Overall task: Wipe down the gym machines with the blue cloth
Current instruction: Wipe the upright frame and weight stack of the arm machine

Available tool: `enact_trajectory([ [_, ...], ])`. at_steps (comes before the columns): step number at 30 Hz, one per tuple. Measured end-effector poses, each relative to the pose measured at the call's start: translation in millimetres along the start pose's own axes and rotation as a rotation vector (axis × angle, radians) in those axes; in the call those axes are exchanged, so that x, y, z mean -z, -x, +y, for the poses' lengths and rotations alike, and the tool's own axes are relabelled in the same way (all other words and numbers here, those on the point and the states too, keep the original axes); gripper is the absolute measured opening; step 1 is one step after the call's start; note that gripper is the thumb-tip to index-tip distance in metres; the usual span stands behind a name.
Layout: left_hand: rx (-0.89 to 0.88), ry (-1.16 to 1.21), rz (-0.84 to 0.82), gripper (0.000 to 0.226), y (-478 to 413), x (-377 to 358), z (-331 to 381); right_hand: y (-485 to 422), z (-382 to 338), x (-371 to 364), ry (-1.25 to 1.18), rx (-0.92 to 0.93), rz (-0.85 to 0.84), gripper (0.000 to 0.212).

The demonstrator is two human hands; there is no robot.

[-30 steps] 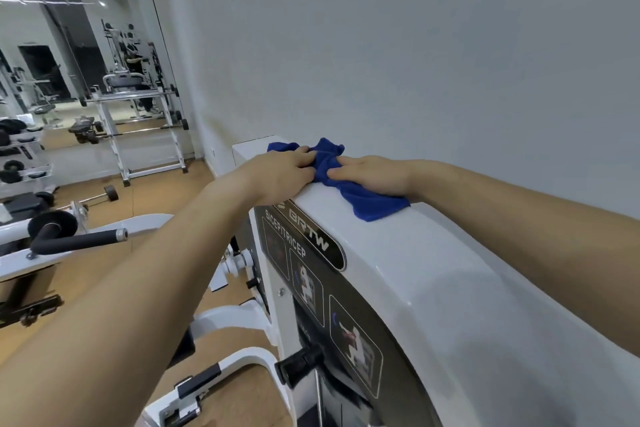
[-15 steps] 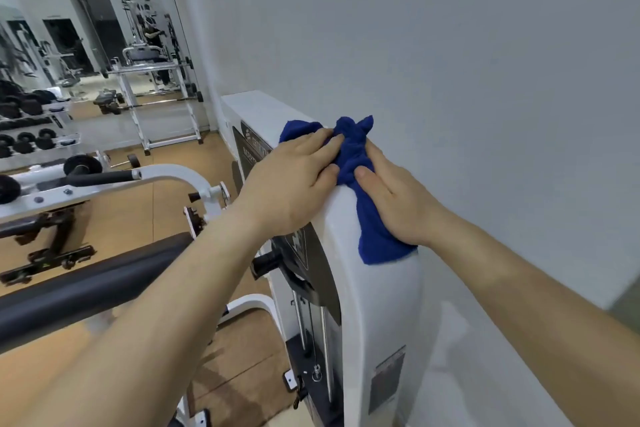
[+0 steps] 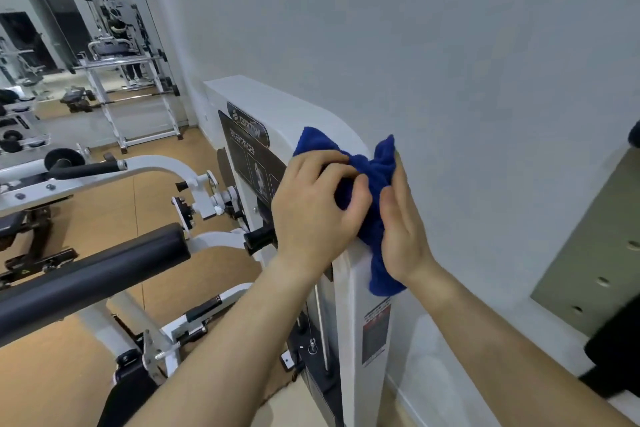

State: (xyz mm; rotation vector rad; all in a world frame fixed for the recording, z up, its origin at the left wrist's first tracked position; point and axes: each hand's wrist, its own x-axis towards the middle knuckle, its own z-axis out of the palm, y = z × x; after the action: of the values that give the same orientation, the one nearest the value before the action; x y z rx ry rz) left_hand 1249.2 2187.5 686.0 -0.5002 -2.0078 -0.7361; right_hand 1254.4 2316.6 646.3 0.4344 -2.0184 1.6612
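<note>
Wall (image 3: 450,45), pale grey and bare, fills the upper right of the frame. Against it at centre stands the white weight machine (image 3: 284,104), its curved shroud running from upper centre down to the bottom edge. A mirror (image 3: 69,28) at upper left reflects racks and benches. A black padded roller (image 3: 90,274) crosses the lower left on the machine's white arm.

The blue cloth (image 3: 374,166) lies bunched over the shroud's rounded corner at centre frame, one end hanging down the side that faces the wall. My left hand (image 3: 311,208) grips it from the near side, fingers (image 3: 360,191) curled into the folds. My right hand (image 3: 403,229) presses it against the wall-side face with straight fingers (image 3: 398,177), palm flat on the fabric.

Left of my hands, an oval badge (image 3: 247,123) on the shroud carries a logo that looks like "BRTW", though it is blurred. Below it a dark panel (image 3: 256,156) reads "BICEP/TRICEP" above exercise pictograms. A red-and-black sticker (image 3: 375,333) at lower centre is too small to read.
</note>
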Motion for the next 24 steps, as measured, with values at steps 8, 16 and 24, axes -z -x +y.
enact_trajectory([
  [8, -0.057, -0.251, -0.370, 0.056, -45.6, -4.7, -35.7, -52.5, -15.6, -11.7, 0.400, -0.031, 0.039, 0.055],
  [16, -0.230, -0.236, -0.285, 0.056, 63.9, -13.9, -4.3, 54.2, 54.9, -11.9, -0.021, -0.133, 0.130, 0.035],
  [24, -0.051, 0.020, -0.225, 0.059, -0.7, -7.3, -29.1, -45.3, -33.0, -23.9, 0.178, -0.208, 0.100, 0.047],
])
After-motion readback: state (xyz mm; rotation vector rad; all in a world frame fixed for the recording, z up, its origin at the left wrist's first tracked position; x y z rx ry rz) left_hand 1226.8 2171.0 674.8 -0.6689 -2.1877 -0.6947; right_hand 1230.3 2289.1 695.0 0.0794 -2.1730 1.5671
